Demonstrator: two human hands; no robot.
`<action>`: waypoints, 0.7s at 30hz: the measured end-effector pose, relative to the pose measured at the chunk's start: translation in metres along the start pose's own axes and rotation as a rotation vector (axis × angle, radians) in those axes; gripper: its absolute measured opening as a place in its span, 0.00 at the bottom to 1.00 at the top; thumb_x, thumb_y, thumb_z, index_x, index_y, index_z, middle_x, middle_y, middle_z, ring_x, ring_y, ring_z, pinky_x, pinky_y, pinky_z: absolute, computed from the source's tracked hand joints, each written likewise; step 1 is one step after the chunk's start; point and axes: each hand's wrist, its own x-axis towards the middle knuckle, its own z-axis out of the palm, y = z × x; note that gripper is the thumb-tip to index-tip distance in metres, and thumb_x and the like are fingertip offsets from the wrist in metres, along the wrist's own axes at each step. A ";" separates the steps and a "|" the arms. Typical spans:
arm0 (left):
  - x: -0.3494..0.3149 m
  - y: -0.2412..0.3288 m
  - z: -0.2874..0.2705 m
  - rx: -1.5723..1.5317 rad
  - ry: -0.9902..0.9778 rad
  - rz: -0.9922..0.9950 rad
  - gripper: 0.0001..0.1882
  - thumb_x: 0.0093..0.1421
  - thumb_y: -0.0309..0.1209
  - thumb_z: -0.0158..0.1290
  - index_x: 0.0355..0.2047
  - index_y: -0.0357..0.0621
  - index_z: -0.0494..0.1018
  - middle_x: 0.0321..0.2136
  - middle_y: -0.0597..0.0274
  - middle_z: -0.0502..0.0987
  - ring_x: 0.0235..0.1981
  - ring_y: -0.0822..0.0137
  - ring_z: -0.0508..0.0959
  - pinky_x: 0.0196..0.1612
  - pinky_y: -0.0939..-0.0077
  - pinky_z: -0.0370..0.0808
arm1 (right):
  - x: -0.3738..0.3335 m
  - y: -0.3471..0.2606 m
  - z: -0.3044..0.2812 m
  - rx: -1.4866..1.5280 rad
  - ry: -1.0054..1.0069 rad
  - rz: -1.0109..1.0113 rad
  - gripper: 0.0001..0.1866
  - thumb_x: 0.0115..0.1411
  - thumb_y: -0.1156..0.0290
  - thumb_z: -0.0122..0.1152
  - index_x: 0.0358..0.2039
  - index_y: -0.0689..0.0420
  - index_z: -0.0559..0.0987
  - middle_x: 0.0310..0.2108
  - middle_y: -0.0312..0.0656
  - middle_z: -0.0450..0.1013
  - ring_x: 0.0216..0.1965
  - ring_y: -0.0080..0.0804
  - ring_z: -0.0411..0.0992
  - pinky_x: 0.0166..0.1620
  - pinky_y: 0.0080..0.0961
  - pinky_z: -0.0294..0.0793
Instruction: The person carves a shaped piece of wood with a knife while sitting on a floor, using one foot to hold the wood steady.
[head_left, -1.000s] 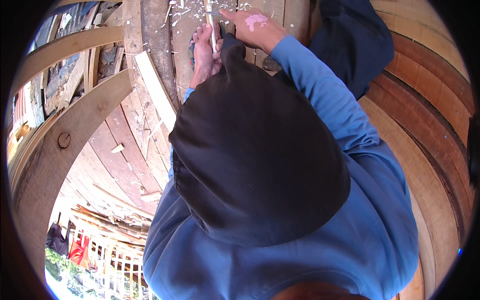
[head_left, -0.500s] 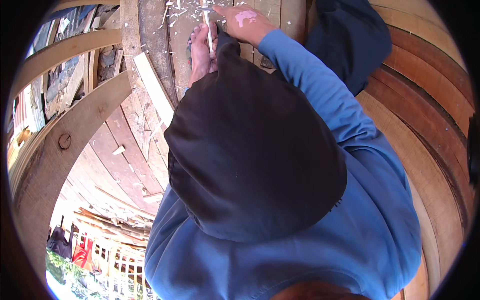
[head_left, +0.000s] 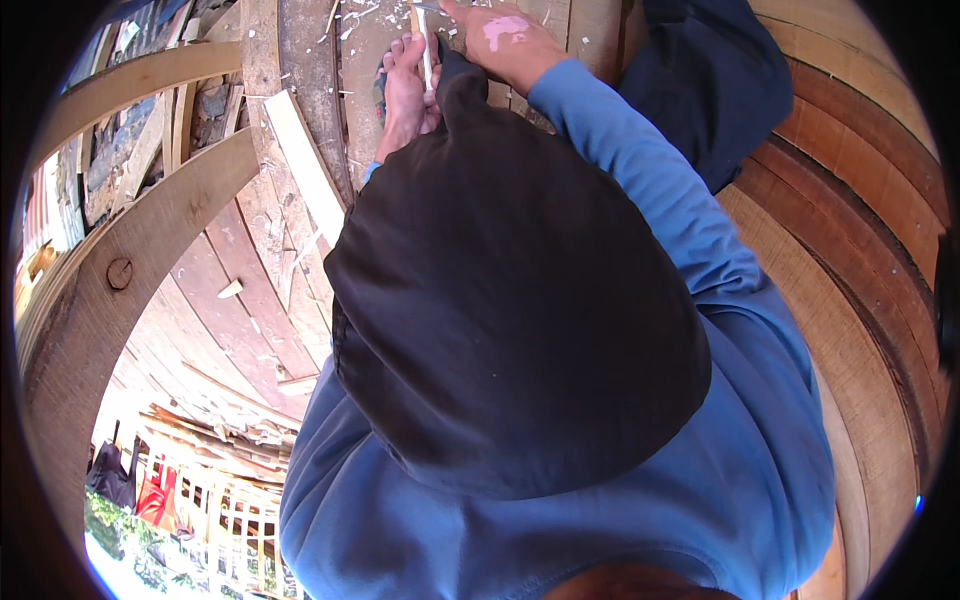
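At the top of the head view, my left hand [head_left: 404, 92] is closed around a slim, pale wooden stick [head_left: 428, 66] that points away from me. My right hand [head_left: 508, 42] is closed at the stick's far end, by the upper edge. A thin grey blade [head_left: 428, 8], apparently a knife's, shows beside its fingers and lies across the stick; the handle is hidden in the hand. My bent knee in black trousers [head_left: 520, 310] fills the middle and covers my left forearm. Part of a foot shows close to my left hand, mostly hidden.
Wood shavings [head_left: 360, 14] litter the planks around my hands. A pale board [head_left: 305, 165] lies left of my knee, and a small wood chip [head_left: 230, 289] rests on the plank floor. Curved timber ribs [head_left: 150, 240] stand at left; stacked planks [head_left: 850, 220] curve along the right.
The view has shifted slightly. Both hands and the stick sit a little farther right and higher in the picture; the left hand keeps its hold, and the blade stays at the stick's far end.
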 end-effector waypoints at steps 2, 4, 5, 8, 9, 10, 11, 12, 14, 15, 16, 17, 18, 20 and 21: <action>-0.003 0.004 -0.001 -0.153 -0.034 -0.125 0.14 0.73 0.42 0.46 0.42 0.45 0.72 0.18 0.68 0.66 0.11 0.78 0.59 0.09 0.84 0.50 | 0.004 -0.001 -0.001 0.007 -0.030 0.014 0.22 0.69 0.62 0.46 0.55 0.61 0.77 0.46 0.61 0.78 0.49 0.57 0.77 0.54 0.48 0.75; -0.002 0.003 -0.002 -0.127 -0.047 -0.058 0.14 0.73 0.44 0.46 0.41 0.47 0.71 0.17 0.68 0.65 0.10 0.78 0.58 0.09 0.84 0.50 | 0.003 -0.005 -0.016 0.028 -0.083 -0.012 0.23 0.69 0.61 0.46 0.56 0.61 0.76 0.46 0.61 0.78 0.50 0.58 0.77 0.55 0.48 0.75; -0.002 0.002 -0.002 -0.113 -0.052 -0.023 0.14 0.73 0.44 0.46 0.40 0.48 0.71 0.17 0.68 0.65 0.10 0.78 0.57 0.09 0.85 0.50 | -0.004 -0.005 -0.018 0.055 -0.039 -0.043 0.23 0.69 0.60 0.46 0.56 0.61 0.76 0.46 0.61 0.78 0.50 0.58 0.77 0.55 0.48 0.75; -0.002 -0.001 0.001 -0.027 -0.031 0.055 0.14 0.73 0.45 0.46 0.39 0.49 0.70 0.16 0.68 0.65 0.09 0.78 0.57 0.08 0.85 0.50 | -0.016 -0.004 -0.019 0.111 0.020 -0.096 0.24 0.69 0.59 0.45 0.56 0.62 0.76 0.47 0.61 0.78 0.50 0.58 0.76 0.56 0.47 0.74; -0.002 0.002 -0.001 -0.074 -0.058 0.002 0.13 0.73 0.45 0.46 0.39 0.49 0.70 0.16 0.68 0.65 0.09 0.78 0.58 0.08 0.85 0.50 | -0.015 -0.001 -0.019 0.112 -0.010 -0.087 0.24 0.69 0.59 0.44 0.56 0.62 0.76 0.48 0.61 0.78 0.51 0.58 0.76 0.56 0.47 0.74; -0.003 0.004 -0.001 -0.079 -0.059 -0.027 0.13 0.72 0.44 0.46 0.39 0.49 0.70 0.17 0.68 0.65 0.09 0.78 0.58 0.08 0.85 0.51 | -0.014 0.002 -0.020 0.113 -0.040 -0.079 0.24 0.69 0.59 0.44 0.56 0.63 0.76 0.49 0.61 0.77 0.52 0.58 0.76 0.57 0.46 0.73; -0.003 0.007 0.001 -0.083 -0.060 -0.052 0.13 0.72 0.44 0.47 0.39 0.49 0.70 0.17 0.68 0.65 0.09 0.78 0.58 0.08 0.85 0.51 | -0.011 0.002 -0.021 0.079 -0.081 -0.041 0.24 0.69 0.60 0.43 0.56 0.62 0.76 0.50 0.61 0.77 0.53 0.57 0.76 0.57 0.46 0.73; -0.008 0.011 0.005 -0.045 -0.037 -0.054 0.13 0.72 0.44 0.47 0.39 0.49 0.70 0.17 0.68 0.65 0.09 0.78 0.59 0.08 0.85 0.51 | -0.007 0.001 -0.022 0.045 -0.122 -0.003 0.24 0.69 0.61 0.43 0.56 0.62 0.76 0.51 0.60 0.77 0.53 0.57 0.75 0.58 0.46 0.73; -0.009 0.010 0.007 0.006 -0.002 -0.032 0.13 0.72 0.44 0.46 0.39 0.48 0.70 0.17 0.69 0.65 0.10 0.78 0.59 0.08 0.85 0.51 | -0.004 0.001 -0.021 0.003 -0.135 0.005 0.23 0.69 0.63 0.41 0.56 0.62 0.76 0.51 0.60 0.77 0.53 0.57 0.75 0.58 0.46 0.73; -0.006 0.006 0.005 0.020 0.009 -0.010 0.13 0.73 0.43 0.46 0.39 0.48 0.70 0.16 0.69 0.65 0.10 0.78 0.59 0.08 0.85 0.51 | -0.004 0.002 -0.019 -0.004 -0.107 -0.024 0.23 0.69 0.64 0.41 0.55 0.62 0.76 0.50 0.60 0.77 0.53 0.56 0.75 0.58 0.46 0.73; -0.004 0.005 0.004 -0.002 0.013 -0.008 0.13 0.73 0.43 0.46 0.39 0.48 0.70 0.16 0.69 0.65 0.10 0.78 0.59 0.09 0.85 0.52 | -0.004 0.002 -0.018 -0.011 -0.079 -0.053 0.22 0.69 0.65 0.40 0.55 0.62 0.77 0.50 0.60 0.77 0.53 0.56 0.76 0.58 0.46 0.73; -0.003 0.003 0.004 -0.023 0.010 -0.011 0.13 0.73 0.43 0.46 0.38 0.48 0.70 0.16 0.69 0.65 0.10 0.78 0.60 0.09 0.85 0.52 | -0.005 0.001 -0.018 -0.009 -0.072 -0.033 0.22 0.69 0.65 0.40 0.54 0.62 0.77 0.49 0.60 0.78 0.52 0.56 0.76 0.57 0.46 0.73; -0.002 0.004 0.003 -0.079 -0.001 -0.034 0.13 0.73 0.42 0.46 0.37 0.47 0.70 0.16 0.68 0.65 0.11 0.78 0.60 0.10 0.84 0.52 | -0.004 -0.002 -0.018 -0.006 -0.064 -0.013 0.22 0.69 0.65 0.40 0.53 0.61 0.78 0.48 0.59 0.78 0.52 0.56 0.76 0.57 0.47 0.74; 0.004 0.001 0.002 -0.109 -0.036 -0.043 0.15 0.73 0.42 0.45 0.34 0.46 0.70 0.16 0.68 0.65 0.12 0.78 0.61 0.12 0.82 0.53 | -0.005 -0.002 -0.016 -0.003 -0.035 0.032 0.22 0.68 0.64 0.41 0.52 0.61 0.79 0.48 0.59 0.78 0.51 0.56 0.77 0.57 0.47 0.74; 0.013 -0.006 -0.005 -0.080 -0.044 -0.021 0.16 0.72 0.41 0.45 0.31 0.46 0.70 0.16 0.68 0.65 0.13 0.77 0.62 0.14 0.81 0.54 | -0.002 -0.003 -0.011 0.004 -0.022 0.043 0.22 0.68 0.64 0.41 0.52 0.60 0.79 0.48 0.59 0.78 0.52 0.55 0.76 0.57 0.47 0.74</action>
